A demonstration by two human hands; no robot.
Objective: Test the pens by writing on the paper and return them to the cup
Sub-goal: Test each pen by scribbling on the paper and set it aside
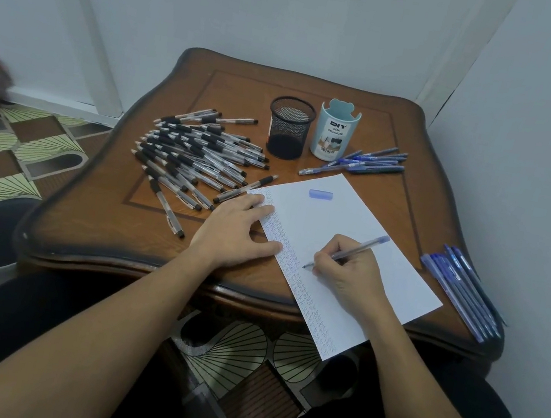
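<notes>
The right hand [347, 272] pinches a translucent blue stick pen [360, 250] between thumb and curled fingers, with the tip down on the white sheet of paper [358, 208]. It stands just beside a long column of small written marks. The left hand [237, 231] lies flat with straight fingers; it grips nothing and presses the left edge of the sheet.

I think the main risk is the sheet itself. Its near corner hangs over the front edge of the brown wooden table [153, 232], so if the left hand lifts, a stroke may drag or turn the paper. A small blue pen cap [320, 194] lies loose on the upper part of the sheet. Any shift of the paper could roll it away, and then the pen would go back uncapped.

A row of blue capped pens [464, 291] lies close to the right table edge, where the right forearm could sweep them to the floor.

At the back stand a black wire-mesh cup [289, 127] and a pale blue plastic desk organizer [336, 131]. Both seem empty, though I cannot see well inside. A big heap of clear pens with black grips [195, 155] lies left of the mesh cup, and more blue pens [365, 162] lie just beside the organizer. The way from the paper to both cups is free. Which cup takes this pen is not sure, so a mix-up is possible.
</notes>
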